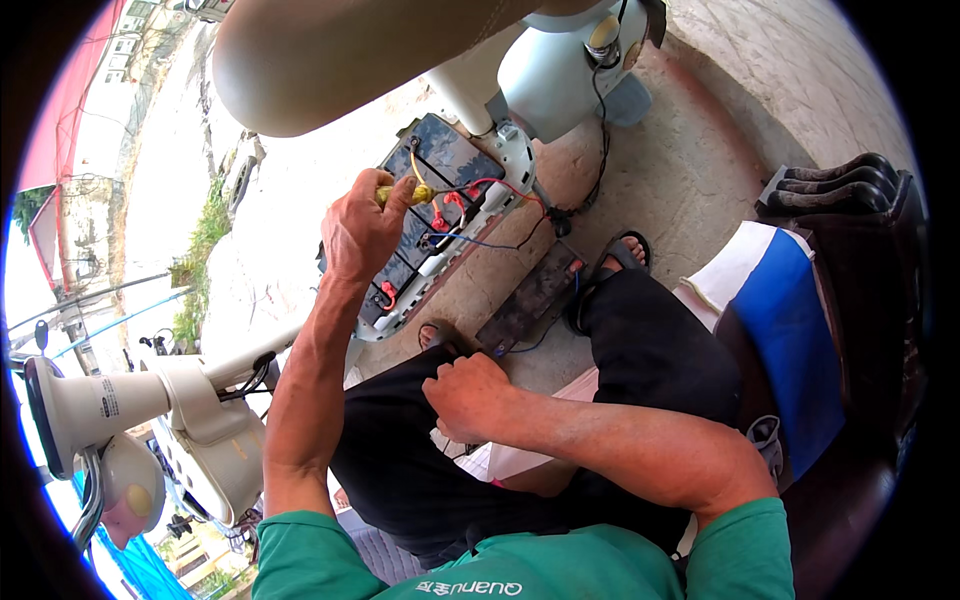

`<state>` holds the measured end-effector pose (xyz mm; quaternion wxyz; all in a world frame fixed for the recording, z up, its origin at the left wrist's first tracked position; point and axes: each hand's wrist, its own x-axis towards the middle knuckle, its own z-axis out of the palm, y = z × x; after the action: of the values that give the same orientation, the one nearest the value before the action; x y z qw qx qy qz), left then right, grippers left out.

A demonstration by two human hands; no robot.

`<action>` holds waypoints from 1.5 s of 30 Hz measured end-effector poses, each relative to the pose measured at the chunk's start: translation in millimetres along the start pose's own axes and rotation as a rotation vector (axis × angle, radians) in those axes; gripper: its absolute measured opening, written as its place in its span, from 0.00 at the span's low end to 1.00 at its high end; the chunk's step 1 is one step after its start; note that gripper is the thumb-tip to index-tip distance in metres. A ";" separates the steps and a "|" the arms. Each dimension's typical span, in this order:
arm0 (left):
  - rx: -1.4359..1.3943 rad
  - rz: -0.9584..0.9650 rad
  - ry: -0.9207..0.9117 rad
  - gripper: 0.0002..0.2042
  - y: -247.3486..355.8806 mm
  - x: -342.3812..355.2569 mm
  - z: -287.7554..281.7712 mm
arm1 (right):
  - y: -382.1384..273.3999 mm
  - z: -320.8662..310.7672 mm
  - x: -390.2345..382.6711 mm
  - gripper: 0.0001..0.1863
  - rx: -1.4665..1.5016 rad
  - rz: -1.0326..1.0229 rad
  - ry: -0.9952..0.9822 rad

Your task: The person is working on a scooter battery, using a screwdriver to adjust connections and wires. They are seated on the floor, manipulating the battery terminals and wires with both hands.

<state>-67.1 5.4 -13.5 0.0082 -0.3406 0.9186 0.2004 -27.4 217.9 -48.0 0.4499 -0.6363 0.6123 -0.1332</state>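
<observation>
Grey concrete ground (570, 170), stained and cracked, spreads under the scooter (555, 80) and around the person's sandalled feet. Beyond it, to the left, glaring pavement runs past green plants (195, 270) and a second, cream scooter (205, 430). A dark chair (870, 270) stands at the right, with blue and white cloth (785, 320) beside it.

The scooter's seat (350, 60) is cut off by the upper edge, and the bright street is washed out. The left hand (360, 235) hides part of the batteries (465, 155), and where the screwdriver's tip ends is hard to make out.

The screwdriver (405, 194) has a yellow, see-through handle and a thin, dark shaft pointing right, above the batteries in the scooter's open floor. The left fingers grasp its handle. The right hand (468, 395) is curled into a fist by the knees, its inside hidden. Dark, scuffed batteries carry red caps (452, 203), a yellow wire (416, 165) and a blue wire (475, 243); a loose battery (530, 295) lies on the concrete between the feet.
</observation>
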 end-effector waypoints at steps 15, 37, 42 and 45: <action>-0.194 -0.080 0.164 0.23 -37.2 -2.5 13.1 | -0.6 0.9 0.3 0.19 0.006 -0.008 -0.001; 0.172 -0.258 0.259 0.16 -198.4 -61.0 82.2 | -2.6 -3.3 -3.4 0.14 -0.006 0.007 0.048; 0.173 -0.309 0.247 0.16 -187.2 -56.7 77.9 | -3.0 -6.5 -4.5 0.16 0.021 0.004 0.031; 0.174 -0.272 0.313 0.16 -173.7 -50.5 74.7 | -2.9 -4.0 -3.3 0.18 0.028 0.007 -0.015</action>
<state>71.9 -54.7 -137.5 -0.0780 -0.4862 0.8682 0.0621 -29.1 218.8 -42.4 0.4636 -0.6289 0.6092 -0.1355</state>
